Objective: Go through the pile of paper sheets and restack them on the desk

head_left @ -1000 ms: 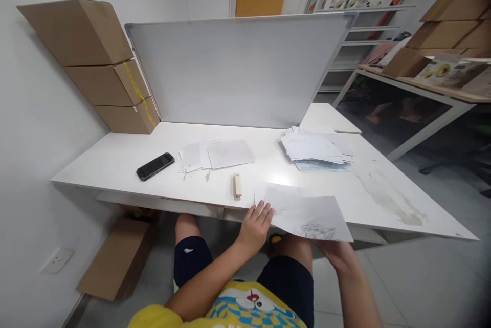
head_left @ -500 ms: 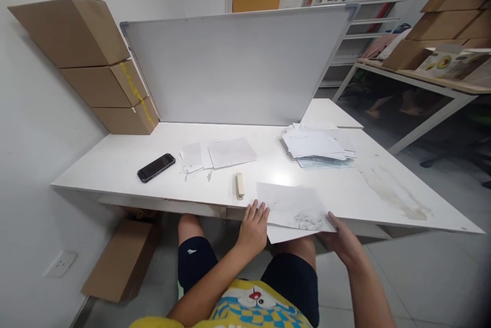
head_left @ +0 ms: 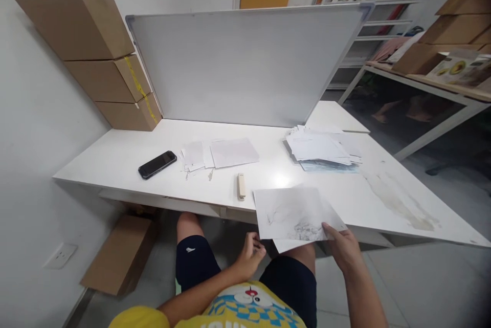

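Observation:
My right hand (head_left: 346,250) pinches the right edge of a few overlapping paper sheets (head_left: 287,210). The top sheet carries grey pencil-like sketch marks, and the stack juts past the desk's front edge, over my lap. My left hand (head_left: 251,255) hovers just off the lower left corner of these sheets, fingers loosely curled and thumb apart, with nothing visible in it. A cream stapler (head_left: 241,187) lies on the desk, left of the sheets.
On the white desk (head_left: 207,190) are a black phone (head_left: 157,165), smaller papers (head_left: 235,153) and a thick paper pile (head_left: 322,146). A whiteboard (head_left: 245,67) stands along the back. Cardboard boxes (head_left: 130,80) are stacked at left; another box (head_left: 117,254) sits on the floor.
My left hand has come off the sheets' left edge and dropped lower, its fingers curling. My right hand keeps its grip; the sheets have shifted slightly down and turned, fanning out at the right.

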### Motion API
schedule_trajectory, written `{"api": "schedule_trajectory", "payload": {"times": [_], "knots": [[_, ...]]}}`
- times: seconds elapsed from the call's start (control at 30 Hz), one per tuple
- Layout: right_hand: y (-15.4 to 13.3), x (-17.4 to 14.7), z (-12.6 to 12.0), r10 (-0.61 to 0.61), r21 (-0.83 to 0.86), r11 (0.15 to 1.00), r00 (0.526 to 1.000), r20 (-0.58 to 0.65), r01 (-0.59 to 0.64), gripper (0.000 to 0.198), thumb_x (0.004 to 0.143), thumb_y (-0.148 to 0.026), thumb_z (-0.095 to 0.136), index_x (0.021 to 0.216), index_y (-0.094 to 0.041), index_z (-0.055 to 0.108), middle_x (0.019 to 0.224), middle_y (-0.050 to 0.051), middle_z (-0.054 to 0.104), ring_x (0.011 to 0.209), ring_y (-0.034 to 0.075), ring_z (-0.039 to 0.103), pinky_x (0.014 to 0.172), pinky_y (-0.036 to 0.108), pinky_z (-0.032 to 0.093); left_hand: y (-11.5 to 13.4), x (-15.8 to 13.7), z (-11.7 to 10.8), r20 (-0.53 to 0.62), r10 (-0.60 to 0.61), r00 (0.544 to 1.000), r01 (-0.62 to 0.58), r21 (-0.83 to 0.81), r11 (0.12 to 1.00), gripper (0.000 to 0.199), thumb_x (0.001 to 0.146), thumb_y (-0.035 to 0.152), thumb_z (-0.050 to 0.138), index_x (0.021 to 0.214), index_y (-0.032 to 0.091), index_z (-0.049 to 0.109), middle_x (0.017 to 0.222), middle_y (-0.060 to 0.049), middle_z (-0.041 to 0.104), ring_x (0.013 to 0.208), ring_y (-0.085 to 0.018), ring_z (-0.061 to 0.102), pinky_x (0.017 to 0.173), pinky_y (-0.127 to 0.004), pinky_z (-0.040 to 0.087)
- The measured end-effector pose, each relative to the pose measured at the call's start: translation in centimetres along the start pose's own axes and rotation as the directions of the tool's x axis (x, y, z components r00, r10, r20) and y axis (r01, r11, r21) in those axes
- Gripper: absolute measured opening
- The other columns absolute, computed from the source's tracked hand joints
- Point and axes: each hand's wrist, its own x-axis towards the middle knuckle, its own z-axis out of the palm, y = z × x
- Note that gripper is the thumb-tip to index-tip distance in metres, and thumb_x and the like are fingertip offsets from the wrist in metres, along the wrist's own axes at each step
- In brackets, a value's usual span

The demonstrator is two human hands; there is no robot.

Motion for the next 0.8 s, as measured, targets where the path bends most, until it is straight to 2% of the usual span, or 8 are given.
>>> {"api": "schedule_trajectory", "payload": {"times": [0.1,0.17,0.23,0.37,0.47,0.57,0.63,0.8], "knots": [[0.1,-0.5,0.6,0.018,-0.014,1.000,0.998,0.058,-0.017,0.035,0.055,-0.038,0.080,0.082,-0.018,0.072,0.089,0.009,0.075,0.089,0.030,0.069,0.075,0.036,0.059,0.8,1.2,0.5,0.140,-0.129,0.982,0.164,-0.273,0.948,0.052,0.093,0.058,0.036,0.125,0.020,0.052,0.106,-0.011,0.067,0.090,-0.019,0.066,0.075,-0.032,0.053],[0.2,-0.8,0.8,0.007,0.000,1.000,0.995,0.099,-0.007,0.038,0.056,-0.040,0.081,0.084,-0.017,0.072,0.090,0.009,0.075,0.088,0.029,0.069,0.076,0.035,0.059,2.3,2.3,0.3,0.110,-0.155,0.982,0.184,-0.349,0.919,0.052,0.090,0.061,0.041,0.117,0.019,0.057,0.103,-0.010,0.069,0.088,-0.020,0.065,0.076,-0.033,0.053],[0.2,-0.8,0.9,-0.026,0.033,0.999,0.995,0.101,0.023,0.040,0.054,-0.041,0.083,0.086,-0.018,0.072,0.089,0.008,0.075,0.087,0.026,0.069,0.079,0.033,0.057,4.1,3.4,-0.3,0.027,-0.139,0.990,0.140,-0.343,0.929,0.046,0.089,0.059,0.046,0.104,0.018,0.063,0.093,-0.008,0.070,0.084,-0.020,0.064,0.076,-0.034,0.052],[-0.4,-0.4,1.0,-0.139,0.050,0.989,0.990,0.024,0.137,0.041,0.051,-0.040,0.084,0.086,-0.021,0.071,0.082,0.003,0.073,0.084,0.023,0.068,0.086,0.036,0.054,6.9,5.7,-2.3,-0.150,-0.041,0.988,0.021,-0.133,0.991,0.033,0.091,0.047,0.047,0.086,0.018,0.063,0.077,-0.004,0.066,0.078,-0.019,0.061,0.072,-0.031,0.050],[-1.5,0.2,1.5,-0.291,0.004,0.957,0.957,0.009,0.291,0.044,0.056,-0.042,0.080,0.093,-0.020,0.070,0.088,0.003,0.073,0.093,0.024,0.065,0.094,0.041,0.048,7.8,7.8,-3.4,-0.234,0.077,0.969,-0.057,0.093,0.994,0.025,0.092,0.036,0.046,0.079,0.019,0.060,0.074,-0.003,0.063,0.075,-0.018,0.059,0.071,-0.030,0.049],[-3.2,0.6,2.5,-0.415,-0.065,0.907,0.910,0.019,0.415,0.043,0.061,-0.042,0.076,0.097,-0.020,0.068,0.092,0.003,0.071,0.098,0.024,0.062,0.094,0.040,0.045,7.8,9.9,-3.9,-0.273,0.227,0.935,-0.160,0.247,0.956,0.019,0.092,0.027,0.042,0.087,0.020,0.059,0.084,-0.006,0.064,0.084,-0.020,0.060,0.077,-0.033,0.049],[-4.2,0.7,3.3,-0.446,-0.113,0.888,0.895,0.025,0.445,0.040,0.062,-0.041,0.075,0.094,-0.020,0.067,0.090,0.004,0.070,0.096,0.024,0.061,0.091,0.039,0.045,7.3,10.9,-3.9,-0.282,0.296,0.913,-0.205,0.309,0.929,0.017,0.091,0.022,0.041,0.092,0.020,0.058,0.088,-0.007,0.064,0.087,-0.021,0.061,0.079,-0.035,0.050],[-4.2,1.1,4.9,-0.464,-0.121,0.876,0.884,0.059,0.467,0.034,0.063,-0.040,0.072,0.089,-0.021,0.060,0.087,0.004,0.067,0.089,0.022,0.059,0.083,0.036,0.046,5.5,11.3,-2.7,-0.290,0.315,0.904,-0.197,0.373,0.907,0.022,0.086,0.019,0.048,0.108,0.021,0.052,0.104,-0.010,0.062,0.100,-0.023,0.060,0.085,-0.039,0.050]]}}
